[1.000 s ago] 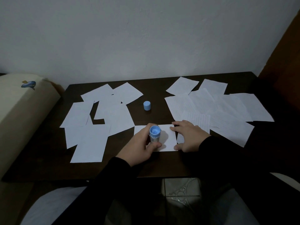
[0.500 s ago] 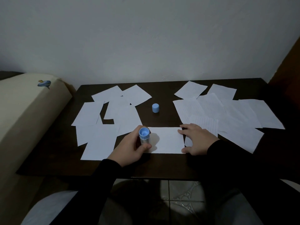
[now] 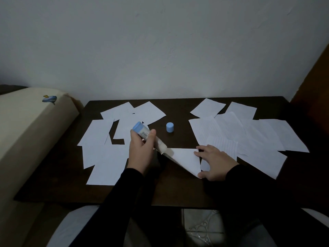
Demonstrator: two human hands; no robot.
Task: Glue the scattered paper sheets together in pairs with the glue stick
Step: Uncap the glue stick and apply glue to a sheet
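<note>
we grip the glue stick (image 3: 149,138) in our left hand (image 3: 141,150), fingers curled round its barrel, blue base tilted up and away to the left, white tip down on the near-centre paper sheet (image 3: 185,158). the sheet's left corner is lifted, stuck to the tip, and its near-left part is off the table. our right hand (image 3: 212,162) lies flat, fingers straight, pressing the sheet's right edge down. the blue cap (image 3: 170,127) stands alone on the dark table (image 3: 178,189), beyond the sheet, apart from both hands. one spread of paper sheets (image 3: 106,157) lies left, another spread (image 3: 249,136) right.
</note>
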